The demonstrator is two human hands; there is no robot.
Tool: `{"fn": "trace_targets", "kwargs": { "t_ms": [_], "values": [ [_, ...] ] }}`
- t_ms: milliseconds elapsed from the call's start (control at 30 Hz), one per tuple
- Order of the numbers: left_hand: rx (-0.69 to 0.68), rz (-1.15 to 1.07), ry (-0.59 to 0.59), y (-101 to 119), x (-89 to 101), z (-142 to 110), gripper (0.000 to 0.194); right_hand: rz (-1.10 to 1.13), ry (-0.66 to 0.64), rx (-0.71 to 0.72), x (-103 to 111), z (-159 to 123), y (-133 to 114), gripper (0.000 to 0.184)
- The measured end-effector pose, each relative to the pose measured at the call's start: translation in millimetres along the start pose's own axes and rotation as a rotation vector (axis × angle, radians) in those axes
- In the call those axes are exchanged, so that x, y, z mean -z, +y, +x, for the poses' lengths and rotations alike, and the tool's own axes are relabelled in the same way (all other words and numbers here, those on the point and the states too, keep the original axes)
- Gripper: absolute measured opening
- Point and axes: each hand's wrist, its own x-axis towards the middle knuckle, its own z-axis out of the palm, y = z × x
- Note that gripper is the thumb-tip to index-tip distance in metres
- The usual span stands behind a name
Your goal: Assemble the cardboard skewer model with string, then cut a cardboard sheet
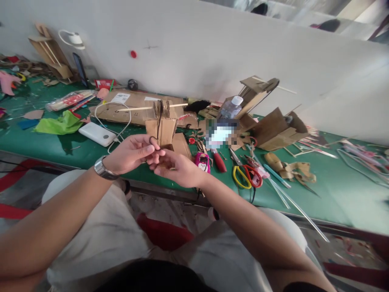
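Head camera view: both bare hands meet above the near edge of the green surface (pixel 331 198); the left hand (pixel 133 153), with a metal-banded wristwatch (pixel 105 167) at its wrist, has thumb and fingers closed on a black cord (pixel 159 125); the right hand (pixel 178 167) has its fingers curled at the cord, fingertips close against those of the left; whether it also grips cannot be told. The cord hangs down the front of a cardboard model (pixel 168 129), just beyond the hands; a wooden stick (pixel 136 108) passes crosswise at the model's top. Left of the model lies a white power bank (pixel 96 134) with a white cable (pixel 129 117) attached; right of the hands lie a pink-and-white item (pixel 202 162), a red-handled tool (pixel 219 161) and scissors (pixel 238 161) with one yellow and one red handle; a clear plastic bottle (pixel 230 108) stands farther back.
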Motion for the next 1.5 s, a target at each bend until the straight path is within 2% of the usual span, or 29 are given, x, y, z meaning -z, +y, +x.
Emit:
{"fn": "trace_targets", "kwargs": {
  "t_ms": [67,200,333,433,533,667,767,933,1033,1167,1333,1500],
  "values": [
    [-0.035,-0.067,0.076,4,0.7,1,0.029,0.038,-0.014,-0.051,6,-1,-4,0.020],
    [-0.135,-0.098,0.335,12,12.3,4,0.023,-0.019,-0.002,-0.136,31,-8,-22,0.023],
    [-0.205,-0.029,0.585,15,27.1,10,0.017,-0.121,-0.005,-0.215,58,-22,-42,0.028],
    [-0.252,0.115,0.688,15,30.6,10,0.021,-0.190,-0.065,-0.298,70,-33,-49,0.032],
    [-0.216,0.516,0.630,12,26.5,5,0.024,-0.267,-0.122,-0.386,69,-40,-47,0.029],
    [-0.225,1.237,0.361,-4,16.3,2,0.024,-0.496,-0.153,-0.463,47,-42,-39,0.029],
    [-0.235,1.466,0.227,-18,9.3,7,0.028,-0.602,-0.203,-0.423,27,-42,-36,0.031],
    [-0.083,1.727,0.195,-29,0.7,17,0.033,-0.572,-0.207,-0.385,9,-46,-38,0.030],
    [-0.011,1.803,0.174,-29,-1.9,18,0.034,-0.581,-0.119,-0.355,9,-47,-39,0.030],
    [-0.022,1.830,0.159,-29,-3.3,16,0.040,-0.646,0.052,-0.327,11,-45,-31,0.029],
    [-0.011,1.759,0.153,-28,0.2,11,0.033,-0.808,0.003,-0.339,8,-45,-14,0.031],
    [-0.055,1.460,0.169,-11,19.8,-3,0.025,-0.816,-0.026,-0.305,5,-45,-4,0.023]
  ]
}}
